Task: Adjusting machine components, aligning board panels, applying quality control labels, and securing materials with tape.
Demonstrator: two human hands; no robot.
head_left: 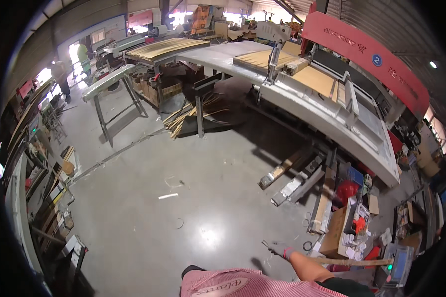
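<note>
My right hand (278, 249), in a grey glove with a pink band at the wrist, reaches out low in the picture over the grey floor (134, 213). Its fingers look closed, with a small thin piece (265, 243) sticking out at the tips, too small to name. A carton (333, 232) and a small dark ring (307, 245) on the floor are nearest to this hand. My left hand is out of view. A dark rounded shape (191, 270) shows beside my pink checked garment (223, 283).
A large machine with a red beam (366, 54) and pale bed fills the right, bearing wooden panels (314, 81). Long profiles (297, 185) lie below it. A padded trestle (109, 81) and a bundle of wood strips (176, 123) stand ahead. Two people (83, 58) are far left.
</note>
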